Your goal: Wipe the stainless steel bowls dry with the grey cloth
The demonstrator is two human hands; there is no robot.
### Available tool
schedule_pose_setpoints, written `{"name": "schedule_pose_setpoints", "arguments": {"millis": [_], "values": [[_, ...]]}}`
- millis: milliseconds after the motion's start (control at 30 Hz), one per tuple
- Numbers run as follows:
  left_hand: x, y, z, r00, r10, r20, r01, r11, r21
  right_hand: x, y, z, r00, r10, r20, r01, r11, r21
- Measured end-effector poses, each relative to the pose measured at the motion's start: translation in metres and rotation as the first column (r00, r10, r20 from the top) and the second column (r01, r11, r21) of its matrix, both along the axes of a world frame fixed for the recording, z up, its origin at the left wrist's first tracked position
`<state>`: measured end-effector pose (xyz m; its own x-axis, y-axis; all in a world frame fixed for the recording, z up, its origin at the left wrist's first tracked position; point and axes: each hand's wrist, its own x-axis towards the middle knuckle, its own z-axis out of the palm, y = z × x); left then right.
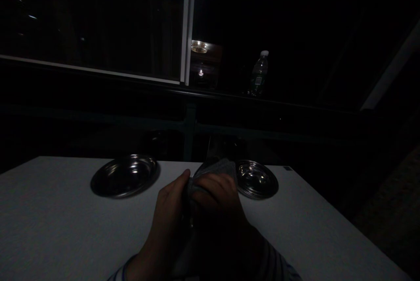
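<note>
Both hands are close together over the near middle of the white table (65,228). My right hand (218,198) is closed around a grey cloth (223,167), which sticks out beyond its fingers. Beside it, my left hand (169,209) is closed with the thumb up, against something dark between the two hands. A small glint shows there, but the shape is lost in shadow. To the left of my hands sits a round shiny metal dish (126,176). Another metal dish (257,179), seemingly several nested together, sits just right of the cloth.
Beyond the table, a clear plastic bottle (259,75) with a white cap stands on a dark ledge (223,93). A white-framed window (185,32) is at the upper left. A small dark label (287,168) marks the table's far right corner. The surroundings are very dark.
</note>
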<state>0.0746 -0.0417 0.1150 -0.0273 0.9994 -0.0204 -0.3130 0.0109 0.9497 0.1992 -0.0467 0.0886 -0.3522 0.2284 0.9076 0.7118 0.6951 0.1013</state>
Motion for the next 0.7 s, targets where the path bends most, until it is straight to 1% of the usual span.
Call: {"name": "schedule_pose_setpoints", "arguments": {"millis": [67,133,200,300,367,433,567,633,700], "values": [[0.000,0.002,-0.004,1.000,0.002,-0.012,-0.002,1.000,0.026,0.000,0.000,-0.001,0.998,0.017,0.053,-0.018,1.000,0.019],[0.001,0.002,-0.005,1.000,-0.012,-0.006,0.012,1.000,0.027,0.006,0.002,0.001,1.000,0.000,0.027,0.000,1.000,-0.008],[0.002,0.000,-0.003,0.999,-0.033,0.006,0.033,0.999,0.014,0.016,0.006,0.003,0.998,-0.051,-0.047,0.048,0.996,-0.072],[0.003,-0.006,0.004,0.999,-0.043,0.009,0.043,0.999,0.012,0.027,0.011,0.007,0.977,-0.139,-0.161,0.102,0.970,-0.219],[0.003,-0.008,0.007,1.000,-0.028,0.006,0.028,0.999,0.021,0.028,0.011,0.009,0.966,-0.163,-0.199,0.110,0.961,-0.255],[0.003,-0.008,0.007,0.999,-0.031,0.021,0.030,0.999,0.033,0.023,0.009,0.008,0.973,-0.152,-0.173,0.111,0.968,-0.224],[0.005,-0.003,0.000,0.993,-0.068,0.101,0.065,0.997,0.031,0.007,0.001,0.006,0.995,-0.100,0.003,0.100,0.991,-0.089],[0.006,-0.002,-0.002,0.989,-0.066,0.134,0.066,0.998,0.003,0.006,0.000,0.006,0.994,-0.099,0.043,0.103,0.992,-0.078],[0.007,-0.004,0.001,0.986,-0.071,0.153,0.076,0.997,-0.026,0.011,0.002,0.007,0.994,-0.112,0.004,0.111,0.988,-0.111]]}}
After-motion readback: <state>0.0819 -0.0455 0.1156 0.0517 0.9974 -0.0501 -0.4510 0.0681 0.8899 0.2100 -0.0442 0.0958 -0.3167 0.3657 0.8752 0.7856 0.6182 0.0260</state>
